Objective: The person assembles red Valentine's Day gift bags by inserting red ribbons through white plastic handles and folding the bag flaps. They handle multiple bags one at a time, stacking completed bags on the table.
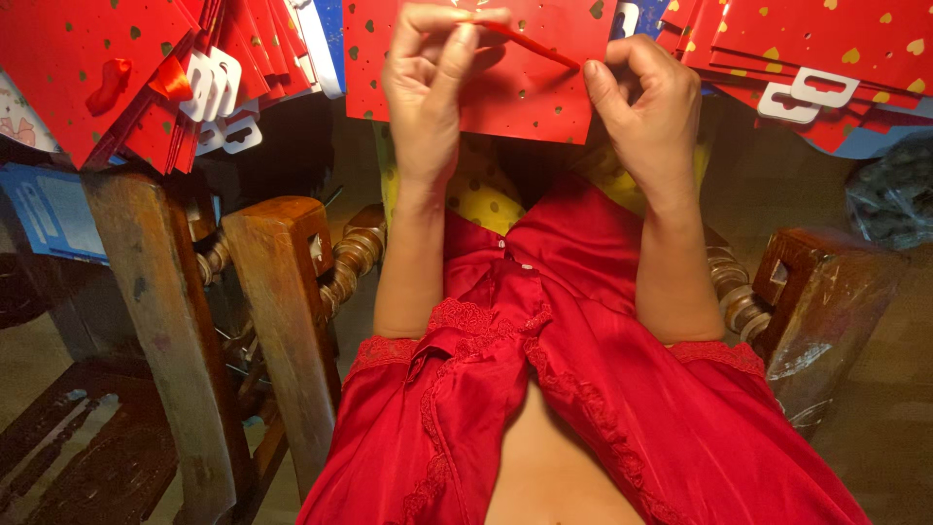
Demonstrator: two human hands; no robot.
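Note:
My left hand [428, 83] and my right hand [646, 97] are raised in front of me, each pinching one end of a thin red strip [530, 44]. The strip stretches between them, slanting down to the right. Just behind it lies a red sheet with small gold hearts [520, 102], flat at the top middle of the head view. My forearms rise from red lace-trimmed sleeves over a red garment [583, 389] on my lap.
Stacks of red heart-patterned sheets with white plastic hang tabs lie at the top left [146, 78] and top right [816, 68]. Carved wooden chair arms stand at my left [282, 292] and right [826, 292]. A dark plastic bag [889, 194] sits at the far right.

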